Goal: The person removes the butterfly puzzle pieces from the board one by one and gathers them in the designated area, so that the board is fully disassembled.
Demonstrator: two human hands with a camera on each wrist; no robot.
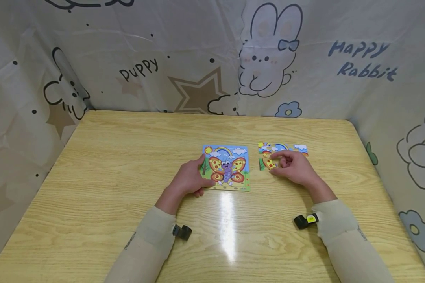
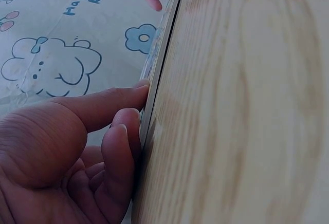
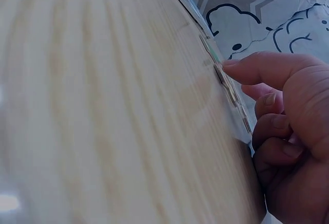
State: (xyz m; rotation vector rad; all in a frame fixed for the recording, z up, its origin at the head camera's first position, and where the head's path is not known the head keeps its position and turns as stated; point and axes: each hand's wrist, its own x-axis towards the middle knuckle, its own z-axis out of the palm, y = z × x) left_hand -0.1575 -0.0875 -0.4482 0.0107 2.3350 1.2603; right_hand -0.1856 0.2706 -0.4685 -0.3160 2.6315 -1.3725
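Observation:
A square butterfly picture board (image 1: 228, 167), with a sun, a rainbow and a purple-bodied butterfly on it, lies flat on the table. My left hand (image 1: 189, 177) grips its left edge, thumb at the lower left corner and fingers along the side. In the left wrist view the left hand (image 2: 77, 152) has its thumb tip against the thin edge. To the right, my right hand (image 1: 297, 168) pinches a jigsaw piece (image 1: 270, 163) with a yellow, red-spotted wing between thumb and index finger. Its other fingers are curled in the right wrist view.
Beyond the right hand, several jigsaw pieces (image 1: 281, 147) with sun, rainbow and cloud lie in a row, partly hidden by that hand. The wooden table (image 1: 109, 157) is bordered by a printed cloth (image 1: 198, 59) at the back and sides. Each wrist wears a small black camera.

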